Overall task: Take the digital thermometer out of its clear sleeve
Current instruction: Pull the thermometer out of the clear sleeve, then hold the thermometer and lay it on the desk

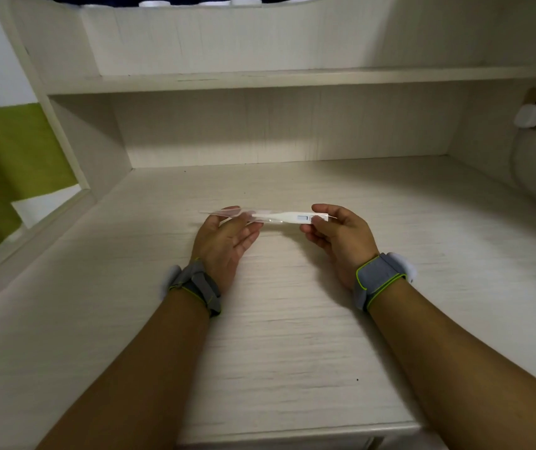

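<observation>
A white digital thermometer (294,218) with a small grey display is held level just above the desk. My right hand (338,237) pinches its thick end between thumb and fingers. The clear sleeve (227,213) lies to the left, and my left hand (224,238) holds it between thumb and fingertips, palm turned up. The thermometer's thin tip still reaches into the sleeve's mouth; most of its body is outside. Both wrists wear grey bands with green edging.
The pale wood-grain desk (292,336) spreads under my hands, with a shelf (260,79) above the back wall. A wall socket with a white plug (528,116) and its cable sits at the far right. A green panel (10,164) lies beyond the left edge.
</observation>
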Demonstrator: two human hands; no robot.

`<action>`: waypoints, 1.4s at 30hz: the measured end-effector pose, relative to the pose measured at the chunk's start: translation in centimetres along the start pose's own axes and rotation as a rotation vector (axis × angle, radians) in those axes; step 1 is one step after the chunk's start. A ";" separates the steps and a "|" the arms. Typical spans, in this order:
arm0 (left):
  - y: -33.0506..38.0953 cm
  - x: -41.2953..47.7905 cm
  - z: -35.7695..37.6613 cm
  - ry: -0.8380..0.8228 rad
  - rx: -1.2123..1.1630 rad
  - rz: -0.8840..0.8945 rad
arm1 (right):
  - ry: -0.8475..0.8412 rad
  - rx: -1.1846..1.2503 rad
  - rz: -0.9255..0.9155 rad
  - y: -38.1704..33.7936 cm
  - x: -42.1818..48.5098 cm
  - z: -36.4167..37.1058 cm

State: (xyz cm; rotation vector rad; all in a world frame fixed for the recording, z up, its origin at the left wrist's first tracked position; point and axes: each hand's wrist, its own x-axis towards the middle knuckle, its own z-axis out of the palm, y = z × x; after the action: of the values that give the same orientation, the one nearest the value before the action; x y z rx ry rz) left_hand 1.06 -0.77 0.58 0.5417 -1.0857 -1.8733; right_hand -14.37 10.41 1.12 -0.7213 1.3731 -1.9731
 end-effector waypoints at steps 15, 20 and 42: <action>-0.1 -0.7 0.5 -0.087 0.114 -0.113 | -0.203 -0.054 0.072 -0.1 -1.1 0.9; 0.2 -0.7 0.5 -0.102 0.078 -0.162 | -0.195 0.020 0.081 0.0 -0.9 0.6; 0.2 -0.9 0.0 0.030 0.344 0.076 | -0.368 0.274 0.316 -0.6 -1.0 0.1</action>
State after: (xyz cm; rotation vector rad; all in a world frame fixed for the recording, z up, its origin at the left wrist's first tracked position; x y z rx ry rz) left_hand 1.59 -0.06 0.70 0.7104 -1.3989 -1.6159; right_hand -13.74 11.26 1.64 -0.6524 0.9133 -1.6375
